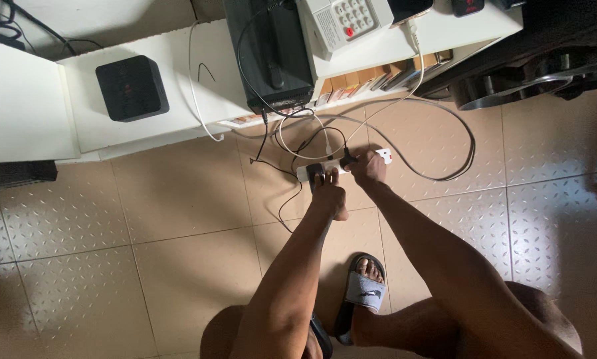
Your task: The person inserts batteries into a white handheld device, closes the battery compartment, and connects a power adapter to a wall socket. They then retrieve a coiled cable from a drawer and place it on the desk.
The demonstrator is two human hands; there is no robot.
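Tan floor tiles, two hands on a white power strip below a white counter.

Nearest the camera, a foot in a grey-strapped sandal point(366, 290) stands on the tiled floor point(145, 233), and both forearms reach away from it to the white power strip point(311, 171). That strip lies on the floor with its long axis running left to right, straight ahead of both hands and touching them. The left hand point(329, 194) sits at the strip's left end, fingers curled down over a dark plug point(315, 171); the right hand point(369, 166) pinches another dark plug point(348, 159) near the middle, so it is the nearer one to the strip's red-switched right end point(385, 157). Beyond, white and black cables point(438, 143) loop across the tiles up to the counter point(179, 86), which carries a small black box point(132, 88) and a keypad phone point(341, 20).
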